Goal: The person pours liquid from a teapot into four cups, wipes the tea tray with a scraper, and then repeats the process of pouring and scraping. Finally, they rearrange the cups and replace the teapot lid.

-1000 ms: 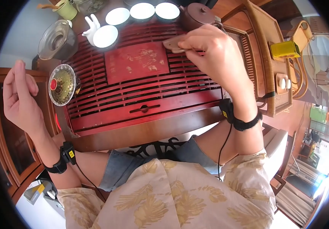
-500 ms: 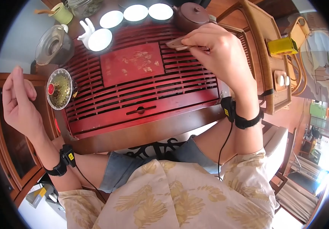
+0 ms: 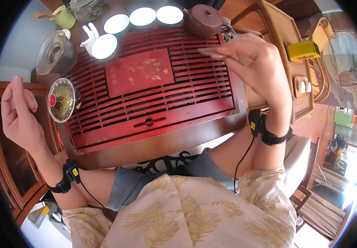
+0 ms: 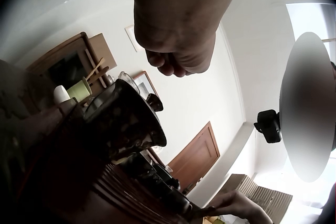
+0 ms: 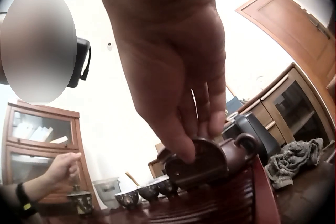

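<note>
My right hand (image 3: 263,66) pinches a flat, rounded brown piece (image 5: 197,167) between thumb and fingers. In the head view it is over the right side of the red slatted tea tray (image 3: 141,113), just in front of the brown teapot (image 3: 203,20). Seen from the head, the piece is edge-on and partly covered by the fingers. On the left, my left hand (image 3: 23,115) is raised off the table with loosely curled fingers, holding nothing. Closest to it is a lidded tea bowl (image 3: 64,101) with a red-topped knob, at the tray's left edge.
Several white-lined cups (image 3: 142,16) line the tray's back, beside a white hand-shaped figurine (image 3: 89,38). A glass pot (image 3: 56,51) and a green tool holder (image 3: 65,16) stand back left. A grey cloth (image 5: 294,162) lies behind the tray's right end, and a wicker shelf (image 3: 275,31) stands to the right.
My right hand has moved right with the brown piece, away from the tray's flat red panel. The head view has shifted slightly. My left hand keeps its pose.
</note>
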Available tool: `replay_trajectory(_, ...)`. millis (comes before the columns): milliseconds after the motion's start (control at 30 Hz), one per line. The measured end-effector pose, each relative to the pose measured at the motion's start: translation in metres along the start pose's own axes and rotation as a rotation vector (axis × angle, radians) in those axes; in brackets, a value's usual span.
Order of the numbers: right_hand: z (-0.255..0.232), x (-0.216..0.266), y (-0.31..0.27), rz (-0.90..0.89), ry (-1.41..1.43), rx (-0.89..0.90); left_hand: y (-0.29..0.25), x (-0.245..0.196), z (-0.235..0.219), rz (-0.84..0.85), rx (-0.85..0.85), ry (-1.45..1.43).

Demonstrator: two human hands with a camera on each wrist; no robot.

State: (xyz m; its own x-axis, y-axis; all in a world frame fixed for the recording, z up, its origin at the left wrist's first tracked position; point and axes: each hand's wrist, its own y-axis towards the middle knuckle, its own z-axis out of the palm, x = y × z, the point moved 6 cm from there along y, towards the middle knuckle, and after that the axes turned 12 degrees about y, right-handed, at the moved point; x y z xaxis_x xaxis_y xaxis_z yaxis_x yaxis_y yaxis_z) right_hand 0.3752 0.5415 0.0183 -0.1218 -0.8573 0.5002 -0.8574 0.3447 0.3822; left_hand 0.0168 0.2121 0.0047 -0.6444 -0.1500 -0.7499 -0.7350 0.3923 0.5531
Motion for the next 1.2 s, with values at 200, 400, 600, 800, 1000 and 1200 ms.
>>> replay_trajectory(200,0.024,-0.012,-0.011,0.040,-0.062,-0.029,0.000,-0.004,0.001,0.006,-0.013,-0.004)
replay_trajectory(400,0.013,0.026,-0.047,0.053,-0.089,0.104,0.004,-0.005,-0.003,0.026,-0.012,-0.017)
replay_trajectory(600,0.003,0.049,-0.063,0.126,-0.096,0.148,0.002,-0.005,-0.004,-0.002,-0.046,-0.038)
replay_trajectory(800,0.013,0.017,-0.021,0.012,-0.164,-0.083,-0.005,-0.014,0.010,-0.072,-0.038,-0.077)
replay_trajectory(1000,0.025,0.010,-0.021,0.048,-0.094,-0.013,-0.009,-0.017,0.012,-0.094,-0.039,-0.111)
replay_trajectory(1200,0.012,0.045,-0.078,0.137,-0.116,0.082,-0.007,-0.017,0.006,-0.079,-0.039,-0.130)
